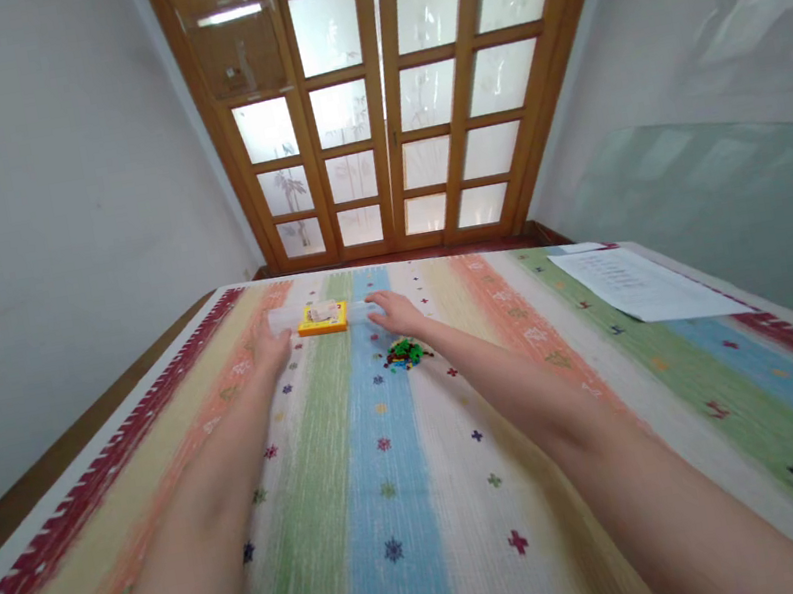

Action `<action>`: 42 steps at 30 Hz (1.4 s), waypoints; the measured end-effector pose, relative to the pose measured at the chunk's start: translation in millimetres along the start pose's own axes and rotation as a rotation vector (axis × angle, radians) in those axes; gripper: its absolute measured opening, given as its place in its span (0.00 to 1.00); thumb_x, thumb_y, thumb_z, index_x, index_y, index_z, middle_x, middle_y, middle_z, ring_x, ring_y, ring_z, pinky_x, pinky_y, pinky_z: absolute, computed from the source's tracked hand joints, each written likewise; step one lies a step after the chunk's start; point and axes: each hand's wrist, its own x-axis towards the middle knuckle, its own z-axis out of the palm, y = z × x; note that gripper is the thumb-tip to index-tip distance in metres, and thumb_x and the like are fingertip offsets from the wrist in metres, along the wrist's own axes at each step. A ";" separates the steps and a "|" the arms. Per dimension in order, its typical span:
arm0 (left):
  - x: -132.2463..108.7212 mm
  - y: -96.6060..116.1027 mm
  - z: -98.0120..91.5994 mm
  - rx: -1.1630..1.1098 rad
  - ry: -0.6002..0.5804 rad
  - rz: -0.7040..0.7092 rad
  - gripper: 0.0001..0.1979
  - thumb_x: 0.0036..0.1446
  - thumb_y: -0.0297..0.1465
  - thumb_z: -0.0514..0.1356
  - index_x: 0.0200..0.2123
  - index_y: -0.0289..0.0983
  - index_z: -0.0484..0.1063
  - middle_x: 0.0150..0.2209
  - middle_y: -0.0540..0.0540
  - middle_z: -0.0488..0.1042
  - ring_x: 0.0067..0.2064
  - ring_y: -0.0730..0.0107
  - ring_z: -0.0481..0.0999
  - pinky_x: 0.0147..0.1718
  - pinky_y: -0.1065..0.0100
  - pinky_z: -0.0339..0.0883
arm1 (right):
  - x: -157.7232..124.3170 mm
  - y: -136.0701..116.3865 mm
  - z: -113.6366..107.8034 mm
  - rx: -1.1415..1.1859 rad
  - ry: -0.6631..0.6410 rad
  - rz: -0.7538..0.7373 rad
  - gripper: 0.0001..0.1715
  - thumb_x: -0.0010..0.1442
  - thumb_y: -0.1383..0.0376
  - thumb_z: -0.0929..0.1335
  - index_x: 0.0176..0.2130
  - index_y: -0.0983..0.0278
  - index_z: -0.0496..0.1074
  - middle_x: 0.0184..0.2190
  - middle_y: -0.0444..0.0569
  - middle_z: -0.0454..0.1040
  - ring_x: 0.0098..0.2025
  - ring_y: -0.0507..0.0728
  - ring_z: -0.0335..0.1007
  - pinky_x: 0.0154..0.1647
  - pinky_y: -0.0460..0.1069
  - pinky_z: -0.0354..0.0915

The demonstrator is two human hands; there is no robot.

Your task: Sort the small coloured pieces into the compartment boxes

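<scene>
Toward the far edge of the striped tablecloth lies a yellow-orange box (322, 319) with a printed top. Clear plastic pieces extend on both sides of it. My left hand (269, 341) grips the whitish clear plastic (284, 318) left of the box, its fingers partly hidden. My right hand (397, 315) has its fingers curled at the end of the clear plastic (363, 310) on the right. A small pile of green, brown, blue and dark pieces (404, 353) rests on the cloth just in front of my right hand.
White printed sheets (641, 281) lie at the right side of the tablecloth (383, 461). Wooden doors (385, 137) with frosted panes stand beyond the table, a wall rises at the left, and a pale glass panel (729, 191) leans at the right.
</scene>
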 end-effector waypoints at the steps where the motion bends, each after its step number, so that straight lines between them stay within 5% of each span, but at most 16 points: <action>1: -2.6 5.0 1.2 0.010 0.049 0.005 0.33 0.62 0.34 0.60 0.69 0.36 0.61 0.67 0.34 0.66 0.69 0.46 0.63 0.70 0.45 0.55 | -12.9 9.1 -9.0 0.046 0.037 -0.017 0.22 0.69 0.60 0.67 0.60 0.61 0.73 0.62 0.57 0.72 0.65 0.63 0.66 0.68 0.60 0.60; 4: -19.4 34.6 8.9 -0.004 0.064 0.181 0.27 0.65 0.33 0.57 0.66 0.35 0.65 0.67 0.34 0.65 0.69 0.47 0.62 0.71 0.45 0.53 | -57.4 37.5 -28.7 0.188 0.162 0.047 0.17 0.69 0.60 0.64 0.51 0.61 0.77 0.54 0.54 0.78 0.58 0.61 0.72 0.65 0.57 0.63; 9: -84.1 117.2 38.9 -0.158 -0.387 0.706 0.21 0.67 0.38 0.58 0.60 0.42 0.73 0.65 0.41 0.69 0.66 0.55 0.68 0.69 0.53 0.60 | -117.7 71.3 -40.9 0.382 0.363 0.353 0.18 0.67 0.54 0.62 0.41 0.61 0.77 0.43 0.52 0.81 0.47 0.61 0.75 0.53 0.55 0.68; 13: -134.4 171.4 70.7 -0.087 -0.522 0.715 0.35 0.61 0.50 0.65 0.67 0.42 0.68 0.70 0.37 0.64 0.70 0.46 0.63 0.70 0.47 0.56 | -133.3 79.1 -48.3 0.434 0.459 0.436 0.20 0.67 0.51 0.61 0.38 0.60 0.75 0.41 0.51 0.80 0.45 0.60 0.74 0.47 0.52 0.68; 16: -146.4 193.4 89.9 -0.032 -0.491 0.628 0.36 0.60 0.52 0.65 0.66 0.41 0.70 0.68 0.36 0.67 0.68 0.44 0.65 0.68 0.48 0.57 | -133.6 78.0 -50.8 0.420 0.453 0.446 0.20 0.66 0.51 0.61 0.37 0.60 0.75 0.39 0.50 0.79 0.43 0.59 0.73 0.45 0.51 0.67; 21: -142.5 213.2 107.1 -0.064 -0.443 0.624 0.24 0.62 0.49 0.64 0.54 0.39 0.79 0.58 0.37 0.74 0.60 0.50 0.72 0.63 0.53 0.63 | -131.7 72.5 -48.0 0.377 0.383 0.391 0.19 0.66 0.53 0.61 0.35 0.61 0.75 0.36 0.49 0.79 0.41 0.58 0.72 0.45 0.51 0.64; 30: -144.2 235.4 108.6 -0.015 -0.445 0.635 0.09 0.67 0.35 0.60 0.42 0.39 0.79 0.46 0.40 0.75 0.51 0.57 0.73 0.50 0.59 0.68 | -132.8 67.9 -49.0 0.359 0.374 0.350 0.19 0.66 0.55 0.61 0.33 0.61 0.75 0.33 0.47 0.78 0.37 0.57 0.71 0.42 0.50 0.62; 42: -134.7 220.0 102.2 0.089 -0.397 0.615 0.07 0.68 0.32 0.57 0.40 0.39 0.76 0.45 0.40 0.74 0.50 0.56 0.72 0.51 0.58 0.66 | -133.7 64.1 -50.4 0.346 0.351 0.352 0.19 0.66 0.55 0.62 0.33 0.61 0.75 0.31 0.46 0.78 0.36 0.57 0.72 0.40 0.49 0.61</action>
